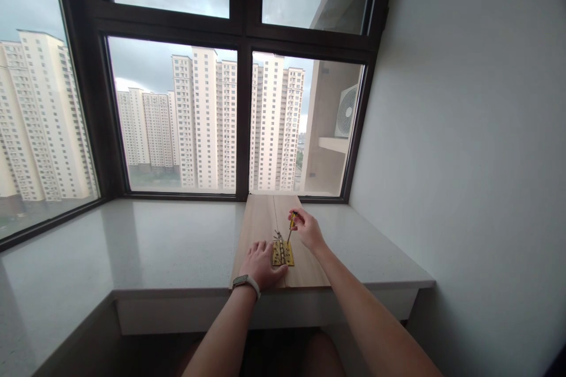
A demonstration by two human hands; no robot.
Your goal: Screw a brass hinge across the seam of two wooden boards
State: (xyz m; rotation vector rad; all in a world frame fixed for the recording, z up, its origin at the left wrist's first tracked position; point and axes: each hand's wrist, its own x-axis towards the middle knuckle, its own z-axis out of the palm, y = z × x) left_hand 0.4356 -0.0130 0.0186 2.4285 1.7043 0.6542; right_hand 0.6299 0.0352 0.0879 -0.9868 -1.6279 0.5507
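A brass-coloured hinge [289, 254] lies opened out over the seam between two pale wooden boards [259, 218]. My left hand [262, 264] rests flat on the boards with its fingers spread, touching the hinge's left side, the thumb along its near edge. In my right hand [308, 228] is a screwdriver [292, 221] with a yellow and black handle, held tilted. Its tip meets the upper right part of the hinge, probably at a screw too small to make out. Several small screws [277, 235] lie just beyond the hinge.
The boards lie on a pale stone windowsill [177, 247] with a front edge close to me. A dark window frame [242, 129] rises behind it. On the right stands a white wall [464, 129]. A wristband [246, 283] is on my left wrist.
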